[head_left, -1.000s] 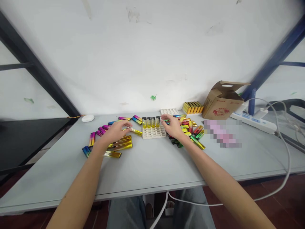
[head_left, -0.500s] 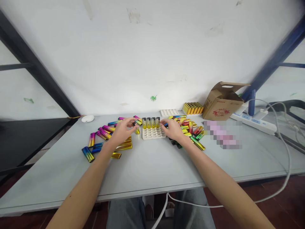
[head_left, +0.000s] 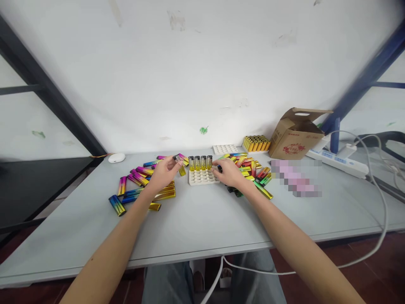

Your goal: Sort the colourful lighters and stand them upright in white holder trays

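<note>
A white tray with holes [head_left: 204,179] lies mid-table, with several clear lighters [head_left: 203,164] with black tops and yellow liquid upright in its back row. Left of it, my left hand [head_left: 164,172] is closed on another clear lighter [head_left: 181,169], its yellow end pointing down. My right hand [head_left: 228,172] is at the tray's right edge, fingers curled by a small dark object that I cannot make out clearly. Shiny coloured sleeves in pink, blue and gold [head_left: 117,205] lie around my left hand, and red, green and gold ones [head_left: 263,191] lie around my right.
At the back stand a second white tray [head_left: 225,149] and a tray full of gold cylinders [head_left: 256,143]. An open cardboard box [head_left: 292,137], a power strip [head_left: 341,162] and a white cable are on the right. A small white case [head_left: 117,158] lies back left.
The lighter in my left hand has turned and shows more of its clear body. My right hand has shifted slightly, with its fingers lower by the tray's edge.
</note>
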{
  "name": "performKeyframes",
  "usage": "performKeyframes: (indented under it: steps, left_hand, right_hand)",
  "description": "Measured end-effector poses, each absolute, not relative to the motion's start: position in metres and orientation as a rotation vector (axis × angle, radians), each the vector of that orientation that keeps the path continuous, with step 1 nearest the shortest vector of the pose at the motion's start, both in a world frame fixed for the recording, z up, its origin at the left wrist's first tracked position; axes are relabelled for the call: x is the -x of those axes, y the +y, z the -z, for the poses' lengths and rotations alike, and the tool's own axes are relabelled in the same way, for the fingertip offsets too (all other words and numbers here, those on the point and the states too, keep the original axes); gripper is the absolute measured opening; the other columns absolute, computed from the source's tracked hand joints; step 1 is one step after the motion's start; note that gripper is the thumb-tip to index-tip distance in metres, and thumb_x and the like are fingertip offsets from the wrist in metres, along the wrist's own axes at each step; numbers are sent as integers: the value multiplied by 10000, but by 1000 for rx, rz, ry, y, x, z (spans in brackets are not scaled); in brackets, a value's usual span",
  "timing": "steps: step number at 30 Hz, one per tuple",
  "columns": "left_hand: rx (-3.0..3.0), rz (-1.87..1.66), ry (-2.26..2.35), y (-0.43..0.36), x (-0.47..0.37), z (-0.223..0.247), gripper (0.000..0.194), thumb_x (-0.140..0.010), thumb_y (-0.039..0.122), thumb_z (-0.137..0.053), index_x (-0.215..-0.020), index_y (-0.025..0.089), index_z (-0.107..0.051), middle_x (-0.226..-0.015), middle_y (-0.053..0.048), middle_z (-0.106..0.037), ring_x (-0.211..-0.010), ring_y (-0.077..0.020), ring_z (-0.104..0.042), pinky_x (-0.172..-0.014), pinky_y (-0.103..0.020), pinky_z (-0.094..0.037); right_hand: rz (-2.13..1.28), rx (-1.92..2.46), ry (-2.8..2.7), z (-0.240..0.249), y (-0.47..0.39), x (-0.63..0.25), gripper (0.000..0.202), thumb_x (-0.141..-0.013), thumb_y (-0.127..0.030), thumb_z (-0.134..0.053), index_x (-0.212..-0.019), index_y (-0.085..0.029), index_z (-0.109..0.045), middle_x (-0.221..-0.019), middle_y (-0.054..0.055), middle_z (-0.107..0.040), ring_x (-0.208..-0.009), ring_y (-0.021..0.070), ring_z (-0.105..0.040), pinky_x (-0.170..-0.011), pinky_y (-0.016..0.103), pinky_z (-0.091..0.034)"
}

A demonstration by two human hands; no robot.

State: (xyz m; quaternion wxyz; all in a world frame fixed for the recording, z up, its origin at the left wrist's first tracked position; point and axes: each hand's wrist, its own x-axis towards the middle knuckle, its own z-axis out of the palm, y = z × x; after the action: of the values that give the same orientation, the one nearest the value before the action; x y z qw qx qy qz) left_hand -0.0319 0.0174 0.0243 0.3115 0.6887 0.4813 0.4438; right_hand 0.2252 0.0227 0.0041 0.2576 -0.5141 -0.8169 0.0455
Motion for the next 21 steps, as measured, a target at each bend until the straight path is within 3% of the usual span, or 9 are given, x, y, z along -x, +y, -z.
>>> performKeyframes:
  steps: [4,7,11,15,21]
  left_hand:
    - [-1691,-1247,1283,16,28,-27,393,-871,568,-506,-867,179,-565,-891,-91,-702,-876,-208,-655,-743,-315,-523]
    - [-1479,-1339,1142,13,23,-28,391,-878,593,-480,-903,204,-491,-757,-22,-656,-714,-163,-647,-651,-295,-526]
    - [-1241,-1350,964,9,19,-33,364,-863,582,-525,-933,228,-478,-602,67,-502,-444,-86,-469,-453,-209,-413]
    - [-1042,-1189,812,7,18,-38,480,-904,621,-371,-815,178,-531,-557,37,-412,-447,-88,-385,-420,-206,-341]
    - [-926,-1077,703,5,16,-41,469,-939,480,-275,-623,177,-446,-574,14,-345,-494,-119,-408,-466,-243,-383]
  right_hand:
    - [-118,1400,-2258,-3,22,-224,341,-894,-338,-535,-1119,-110,-653,-1089,156,-694,-1059,275,-607,-933,355,-419]
    - [-111,1404,-2300,-4,21,-223,392,-901,-372,-528,-1165,-101,-632,-1084,163,-691,-1060,285,-606,-930,361,-416]
    - [-117,1397,-2347,-5,19,-224,474,-875,-410,-564,-1221,-88,-598,-1107,170,-680,-1088,304,-591,-942,375,-412]
    - [-164,1336,-2402,-3,18,-226,634,-824,-487,-616,-1314,-95,-530,-1239,175,-628,-1176,321,-550,-985,401,-402]
    - [-170,1242,-2438,1,20,-226,748,-774,-577,-645,-1344,-113,-508,-1284,173,-598,-1200,332,-533,-1027,445,-386]
